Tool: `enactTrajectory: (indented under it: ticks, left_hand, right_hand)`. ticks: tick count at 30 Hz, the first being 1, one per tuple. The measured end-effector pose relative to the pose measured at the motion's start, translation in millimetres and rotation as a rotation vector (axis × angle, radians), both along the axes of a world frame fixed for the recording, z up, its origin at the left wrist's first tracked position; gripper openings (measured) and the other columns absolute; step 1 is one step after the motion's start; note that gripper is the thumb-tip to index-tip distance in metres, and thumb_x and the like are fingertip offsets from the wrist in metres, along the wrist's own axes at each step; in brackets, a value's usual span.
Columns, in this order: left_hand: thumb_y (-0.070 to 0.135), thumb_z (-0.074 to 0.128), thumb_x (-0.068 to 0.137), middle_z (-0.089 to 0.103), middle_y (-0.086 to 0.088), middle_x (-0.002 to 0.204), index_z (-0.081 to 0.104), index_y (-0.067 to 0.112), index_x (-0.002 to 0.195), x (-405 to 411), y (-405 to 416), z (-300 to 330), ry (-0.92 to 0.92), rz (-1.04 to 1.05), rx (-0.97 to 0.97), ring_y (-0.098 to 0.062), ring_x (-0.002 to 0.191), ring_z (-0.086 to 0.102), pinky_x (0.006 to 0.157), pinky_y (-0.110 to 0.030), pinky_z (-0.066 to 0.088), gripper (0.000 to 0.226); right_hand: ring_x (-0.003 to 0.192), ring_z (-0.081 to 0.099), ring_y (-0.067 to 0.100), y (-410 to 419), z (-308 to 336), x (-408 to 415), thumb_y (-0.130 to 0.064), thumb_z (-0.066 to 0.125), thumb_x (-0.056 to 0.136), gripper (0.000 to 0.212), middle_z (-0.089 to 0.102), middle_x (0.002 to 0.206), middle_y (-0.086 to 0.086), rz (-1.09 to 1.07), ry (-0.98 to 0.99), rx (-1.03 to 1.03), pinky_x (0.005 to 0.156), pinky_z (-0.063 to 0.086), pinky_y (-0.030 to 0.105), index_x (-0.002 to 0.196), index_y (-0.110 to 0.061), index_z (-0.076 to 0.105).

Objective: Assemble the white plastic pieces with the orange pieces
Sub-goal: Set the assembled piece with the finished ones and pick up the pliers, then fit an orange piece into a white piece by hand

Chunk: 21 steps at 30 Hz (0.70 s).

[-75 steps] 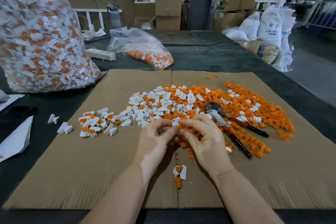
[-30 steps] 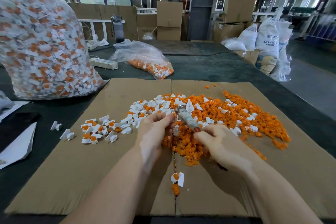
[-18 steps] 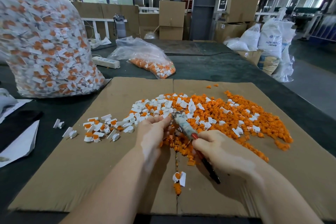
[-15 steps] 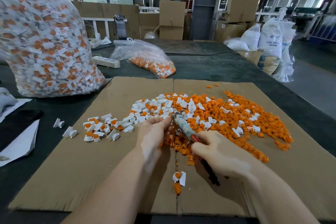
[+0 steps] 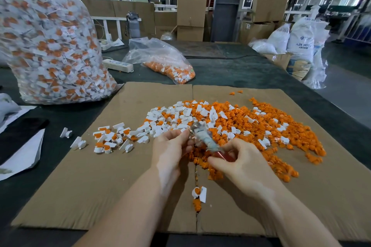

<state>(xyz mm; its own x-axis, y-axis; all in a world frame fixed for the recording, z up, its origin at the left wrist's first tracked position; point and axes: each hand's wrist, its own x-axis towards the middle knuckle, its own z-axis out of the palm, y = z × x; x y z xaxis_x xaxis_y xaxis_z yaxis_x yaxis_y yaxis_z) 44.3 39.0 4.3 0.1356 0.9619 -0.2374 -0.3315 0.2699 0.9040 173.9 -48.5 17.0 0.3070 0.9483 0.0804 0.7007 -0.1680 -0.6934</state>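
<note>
A heap of loose orange pieces (image 5: 277,132) mixed with white plastic pieces (image 5: 176,116) covers the middle of a cardboard sheet (image 5: 100,176). A small cluster of joined white-and-orange pieces (image 5: 112,139) lies to the left. My right hand (image 5: 236,164) grips the red handles of pliers (image 5: 204,138), whose taped jaws point up-left. My left hand (image 5: 172,148) pinches a small piece at the jaws; the piece itself is hidden by my fingers. One joined piece (image 5: 199,193) lies near the front seam.
A big clear bag of finished pieces (image 5: 50,46) stands at the back left. A smaller bag (image 5: 162,60) and a power strip (image 5: 118,65) lie behind the cardboard. Two white pieces (image 5: 73,138) sit off its left edge. Papers (image 5: 22,154) lie at the far left.
My right hand picked the pliers up off the pile and brought them to my left hand. The jaws now meet the piece pinched in my left fingers.
</note>
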Motion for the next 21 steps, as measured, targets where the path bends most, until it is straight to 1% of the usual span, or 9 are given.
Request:
enactTrajectory:
  ticks: [3,6,7,11,14,16,17,19,21]
  left_hand:
    - [0.006,0.061,0.089,0.063,-0.005,0.067,0.064,0.004,0.089,-5,-4,-9,0.129,-0.01,0.124,-0.007,0.054,0.06,0.054,-0.016,0.052,0.004]
    - [0.008,0.058,0.091,0.065,-0.004,0.071,0.067,0.005,0.099,-5,-9,-17,0.295,-0.026,0.271,-0.003,0.054,0.06,0.056,-0.013,0.05,0.012]
    - [0.01,0.058,0.091,0.065,-0.002,0.072,0.068,0.008,0.101,-5,-10,-18,0.352,-0.031,0.316,-0.001,0.055,0.06,0.057,-0.012,0.049,0.014]
    - [0.018,0.054,0.094,0.066,0.006,0.077,0.067,0.018,0.108,-4,-10,-21,0.524,-0.057,0.43,0.004,0.064,0.06,0.062,-0.006,0.046,0.018]
    - [0.015,0.053,0.094,0.066,0.003,0.079,0.065,0.016,0.103,-5,-10,-21,0.52,-0.057,0.43,0.002,0.064,0.061,0.061,-0.007,0.047,0.014]
    - [0.013,0.054,0.094,0.066,0.0,0.078,0.065,0.014,0.1,-6,-10,-20,0.51,-0.07,0.434,0.003,0.061,0.06,0.059,-0.007,0.046,0.013]
    - [0.013,0.055,0.094,0.066,0.0,0.077,0.066,0.013,0.099,-6,-11,-20,0.511,-0.081,0.44,0.002,0.06,0.06,0.058,-0.008,0.046,0.012]
    - [0.014,0.056,0.093,0.066,-0.001,0.073,0.067,0.013,0.097,-7,-10,-19,0.506,-0.1,0.445,0.002,0.058,0.058,0.059,-0.01,0.047,0.012]
    - [0.014,0.056,0.093,0.067,-0.001,0.071,0.068,0.014,0.095,-7,-10,-19,0.514,-0.113,0.454,0.001,0.059,0.059,0.061,-0.012,0.049,0.012]
  right_hand:
    - [0.08,0.05,0.006,5,-7,16,-0.048,0.07,0.075,0.041,0.054,0.095,-0.007,-0.158,-0.129,0.066,0.059,0.034,0.019,0.101,-0.021,0.054]
    - [0.101,0.05,0.019,11,-14,33,-0.046,0.069,0.077,0.05,0.055,0.104,0.003,-0.302,-0.315,0.067,0.08,0.042,0.031,0.112,-0.012,0.057]
    - [0.104,0.05,0.021,12,-17,37,-0.047,0.069,0.077,0.053,0.056,0.106,0.005,-0.327,-0.374,0.059,0.085,0.042,0.033,0.113,-0.01,0.057]
    - [0.108,0.049,0.024,16,-22,49,-0.06,0.062,0.076,0.064,0.056,0.111,0.007,-0.346,-0.514,-0.015,0.093,0.039,0.034,0.117,-0.011,0.058]
    - [0.12,0.043,0.026,15,-22,46,-0.068,0.049,0.078,0.07,0.053,0.125,0.007,-0.369,-0.655,-0.102,0.103,0.03,0.041,0.125,-0.017,0.054]
    - [0.122,0.043,0.029,15,-21,38,-0.058,0.053,0.083,0.062,0.053,0.127,0.01,-0.351,-0.709,0.022,0.106,0.027,0.045,0.127,-0.015,0.054]
    - [0.117,0.049,0.029,16,-22,33,-0.047,0.059,0.085,0.053,0.056,0.122,0.011,-0.287,-0.681,0.154,0.102,0.032,0.045,0.125,-0.012,0.057]
    - [0.102,0.06,0.026,18,-24,16,-0.019,0.068,0.083,0.031,0.064,0.106,0.01,-0.083,-0.577,0.398,0.091,0.044,0.037,0.113,-0.009,0.065]
    - [0.092,0.063,0.022,21,-27,-3,-0.001,0.069,0.08,0.024,0.068,0.096,0.007,0.088,-0.489,0.512,0.083,0.049,0.031,0.103,-0.008,0.07]
